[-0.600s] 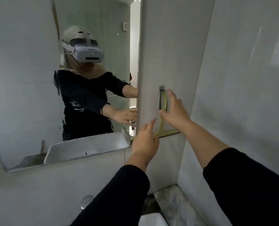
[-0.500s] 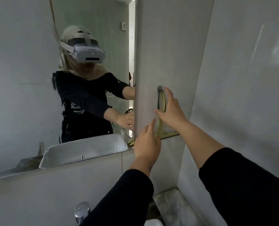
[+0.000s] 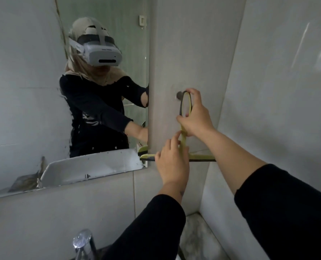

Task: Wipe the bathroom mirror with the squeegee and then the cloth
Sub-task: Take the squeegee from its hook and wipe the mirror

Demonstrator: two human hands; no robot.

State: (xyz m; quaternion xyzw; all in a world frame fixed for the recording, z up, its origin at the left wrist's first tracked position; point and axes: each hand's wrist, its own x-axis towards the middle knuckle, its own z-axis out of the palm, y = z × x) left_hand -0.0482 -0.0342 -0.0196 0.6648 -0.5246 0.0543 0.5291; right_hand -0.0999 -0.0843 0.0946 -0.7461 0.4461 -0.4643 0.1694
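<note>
Squeegee (image 3: 184, 147), yellow-green with a dark blade, hangs by its looped handle from a small round hook (image 3: 179, 95) on the pale wall panel just right of the mirror (image 3: 43, 91). Its blade end lies crosswise at the bottom, with the left tip reaching the mirror's lower right corner, where a short reflection of it shows. The right hand (image 3: 197, 117) has its grip clamped on the handle loop: thumb and fingers pinch the lower part of the loop, and one finger reaches up over the top of the loop beside the hook. The left hand (image 3: 171, 160) is lower, in front of the stem where it meets the blade; its forefinger and thumb touch the stem, the grip loosely together, though whether it truly holds the stem I cannot tell. Both arms wear black sleeves pushed up from the wrists. The mirror shows the person in a black top wearing a white headset (image 3: 103, 53), with both reflected arms reaching toward the mirror's right edge. A white basin edge is reflected along the mirror's bottom. Below, near the frame's lower edge, stands a chrome tap (image 3: 83, 243). A marbled ledge (image 3: 197, 233) sits in the corner under the right arm
</note>
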